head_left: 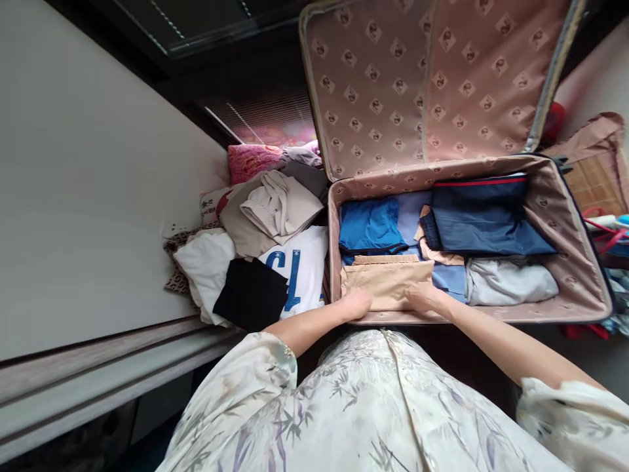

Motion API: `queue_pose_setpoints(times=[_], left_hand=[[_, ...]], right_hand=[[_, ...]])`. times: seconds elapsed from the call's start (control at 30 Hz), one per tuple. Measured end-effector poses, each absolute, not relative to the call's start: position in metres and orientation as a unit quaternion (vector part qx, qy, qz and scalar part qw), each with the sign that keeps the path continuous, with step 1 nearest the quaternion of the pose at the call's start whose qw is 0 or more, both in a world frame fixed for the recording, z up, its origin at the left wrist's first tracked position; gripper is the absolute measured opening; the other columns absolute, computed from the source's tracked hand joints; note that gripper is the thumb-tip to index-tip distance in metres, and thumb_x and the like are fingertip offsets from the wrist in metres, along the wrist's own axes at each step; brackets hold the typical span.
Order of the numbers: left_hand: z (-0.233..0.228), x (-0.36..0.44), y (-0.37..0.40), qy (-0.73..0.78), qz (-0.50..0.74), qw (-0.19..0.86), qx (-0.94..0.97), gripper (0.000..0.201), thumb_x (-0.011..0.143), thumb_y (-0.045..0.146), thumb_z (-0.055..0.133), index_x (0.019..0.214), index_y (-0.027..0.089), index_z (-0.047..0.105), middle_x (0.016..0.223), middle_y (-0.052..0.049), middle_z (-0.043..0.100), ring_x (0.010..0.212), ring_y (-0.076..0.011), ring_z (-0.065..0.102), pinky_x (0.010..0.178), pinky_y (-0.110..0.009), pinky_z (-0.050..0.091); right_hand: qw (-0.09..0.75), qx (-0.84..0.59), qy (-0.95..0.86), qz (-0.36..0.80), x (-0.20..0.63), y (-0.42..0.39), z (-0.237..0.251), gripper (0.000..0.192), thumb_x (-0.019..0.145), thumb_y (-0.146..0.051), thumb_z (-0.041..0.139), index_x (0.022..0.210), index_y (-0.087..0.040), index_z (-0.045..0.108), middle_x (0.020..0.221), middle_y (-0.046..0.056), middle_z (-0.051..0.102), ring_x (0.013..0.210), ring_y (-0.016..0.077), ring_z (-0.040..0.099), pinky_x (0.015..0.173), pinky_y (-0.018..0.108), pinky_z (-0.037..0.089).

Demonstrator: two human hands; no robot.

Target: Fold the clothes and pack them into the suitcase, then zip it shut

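An open suitcase [580, 262] with a patterned beige lining lies in front of me, its lid [422, 78] standing up behind. Both hands rest on a folded tan garment [386, 278] at the near left corner of the case. My left hand [356, 303] presses its near left edge, and my right hand [421, 296] presses its near right edge. Beside it lie a blue folded garment [369, 226], navy clothes [484, 219] and a pale grey garment [511, 280].
Left of the suitcase sits a heap of folded clothes: a beige garment [275, 210], a white shirt with blue print [299, 262], a black piece [251, 294] and a pink pillow [250, 160]. A pale wall [88, 196] runs on the left. Bags [597, 170] stand at the right.
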State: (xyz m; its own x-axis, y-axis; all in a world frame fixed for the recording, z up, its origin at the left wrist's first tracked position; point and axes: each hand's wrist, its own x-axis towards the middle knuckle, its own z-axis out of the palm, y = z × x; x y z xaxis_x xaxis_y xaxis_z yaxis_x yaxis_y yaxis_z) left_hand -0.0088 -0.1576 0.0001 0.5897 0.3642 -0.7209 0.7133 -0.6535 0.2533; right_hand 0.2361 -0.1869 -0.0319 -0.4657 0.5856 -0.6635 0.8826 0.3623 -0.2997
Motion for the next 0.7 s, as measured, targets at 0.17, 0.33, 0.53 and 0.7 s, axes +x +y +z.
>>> queue_pose_setpoints(times=[0.17,0.33,0.53,0.7], left_hand=[[0.004,0.011,-0.155,0.333,-0.308,0.275,0.847,0.02,0.087,0.005,0.058,0.09,0.013,0.077,0.099,-0.019,0.075,0.097,-0.0288,0.07,0.079,-0.036,0.056],[0.03,-0.025,-0.112,0.322,-0.109,0.406,0.848,0.014,0.085,0.029,0.076,0.088,0.017,0.069,0.089,-0.006,0.072,0.082,-0.0191,0.066,0.075,-0.029,0.053],[0.063,-0.142,-0.002,0.747,0.242,0.222,0.578,0.018,0.098,0.031,0.061,0.109,0.017,0.064,0.103,-0.01,0.067,0.097,-0.0209,0.063,0.09,-0.035,0.051],[0.063,-0.177,0.054,0.715,0.273,0.217,0.606,0.039,0.098,0.031,0.066,0.129,0.008,0.058,0.127,-0.019,0.063,0.119,-0.0261,0.058,0.101,-0.043,0.047]], right_hand=[[0.181,0.467,0.806,-0.314,0.205,-0.187,-0.038,0.043,0.084,-0.014,0.062,0.127,-0.01,0.063,0.106,0.023,0.075,0.095,0.0311,0.074,0.075,0.035,0.051],[0.177,0.483,0.792,-0.329,0.204,-0.19,-0.041,0.037,0.076,-0.012,0.066,0.113,-0.013,0.065,0.106,0.019,0.076,0.096,0.0286,0.074,0.077,0.031,0.049],[0.075,0.561,0.727,-0.388,0.229,-0.206,-0.02,0.007,0.085,-0.026,0.059,0.09,-0.02,0.057,0.091,0.01,0.074,0.083,0.0235,0.069,0.07,0.03,0.043],[-0.067,0.639,0.69,-0.333,0.224,-0.236,-0.009,0.01,0.09,-0.03,0.045,0.084,-0.024,0.049,0.078,0.007,0.066,0.07,0.0226,0.063,0.066,0.033,0.042]])
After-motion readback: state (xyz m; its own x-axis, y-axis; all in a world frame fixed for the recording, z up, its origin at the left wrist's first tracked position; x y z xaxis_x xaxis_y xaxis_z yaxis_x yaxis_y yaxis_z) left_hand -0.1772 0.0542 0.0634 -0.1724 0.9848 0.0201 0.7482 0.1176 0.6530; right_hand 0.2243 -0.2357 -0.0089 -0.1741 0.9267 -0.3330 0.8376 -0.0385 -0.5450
